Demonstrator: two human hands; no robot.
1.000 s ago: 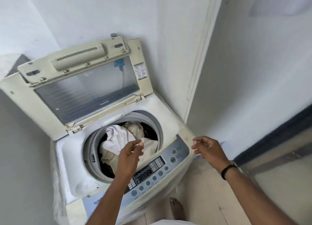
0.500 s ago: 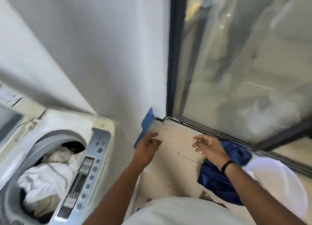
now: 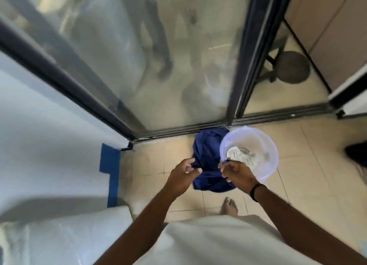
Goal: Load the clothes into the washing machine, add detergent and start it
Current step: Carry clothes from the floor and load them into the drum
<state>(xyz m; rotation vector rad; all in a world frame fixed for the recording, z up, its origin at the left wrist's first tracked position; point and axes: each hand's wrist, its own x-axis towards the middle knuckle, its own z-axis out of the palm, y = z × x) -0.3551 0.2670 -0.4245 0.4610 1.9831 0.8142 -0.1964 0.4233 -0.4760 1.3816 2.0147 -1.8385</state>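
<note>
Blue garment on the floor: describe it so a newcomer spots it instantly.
Find the dark sliding door track across the tiled floor. Just in front of it a crumpled blue garment lies on the tiles, beside a translucent basin holding pale cloth. It is the only deep blue fabric, lying loose on the floor.

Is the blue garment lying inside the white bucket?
No, the blue garment lies on the floor tiles beside the white bucket, which holds only a pale cloth.
</note>
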